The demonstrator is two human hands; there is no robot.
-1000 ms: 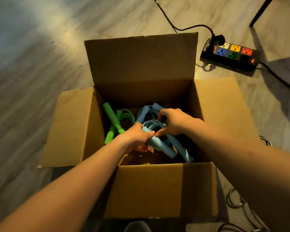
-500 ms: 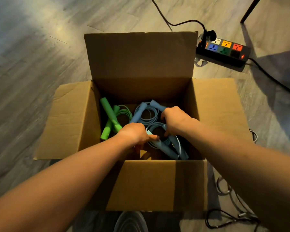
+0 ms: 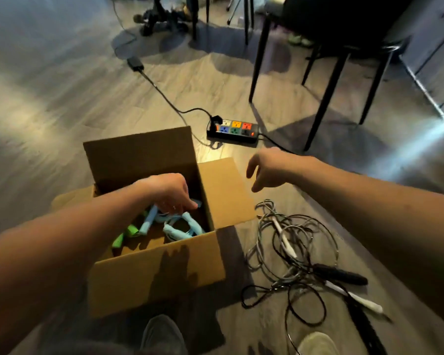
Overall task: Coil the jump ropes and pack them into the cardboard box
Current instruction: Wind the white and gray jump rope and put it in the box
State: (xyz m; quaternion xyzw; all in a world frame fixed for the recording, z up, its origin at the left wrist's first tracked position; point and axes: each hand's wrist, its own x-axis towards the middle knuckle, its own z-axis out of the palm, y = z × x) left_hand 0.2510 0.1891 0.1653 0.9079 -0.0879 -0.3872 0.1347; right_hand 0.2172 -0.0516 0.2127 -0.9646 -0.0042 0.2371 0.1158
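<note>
Moved: my right hand (image 3: pixel 268 170) is now out of the brown cardboard box (image 3: pixel 157 275), fingers loosely spread, empty.
Left hand (image 3: pixel 168 193): fingers down among light-blue jump ropes (image 3: pixel 182 230); grip blurred.
Box's right: tangled grey ropes (image 3: pixel 292 242) on floor.

Floor (image 3: pixel 62 111): grey wood-look planks, patchy light. Cardboard box (image 3: pixel 154 275) sits on it, flaps open. Just right of the box is a loose tangle of jump ropes (image 3: pixel 315 226), grey and black cords, uncoiled. In the pile: white handle (image 3: pixel 283 237), black handle (image 3: pixel 341 276), second white handle (image 3: pixel 356 298) at the near-right side. Beyond the box: power strip (image 3: pixel 232 129), coloured sockets, one plug in, red light on. Black cable (image 3: pixel 164 94) runs from it back to a black adapter (image 3: pixel 135 64). Dark chair legs (image 3: pixel 258 65) stand behind the strip. Two shoes at the near edge, grey shoe (image 3: pixel 162 334) just in front of the box, pale shoe (image 3: pixel 318 344) by the ropes.
</note>
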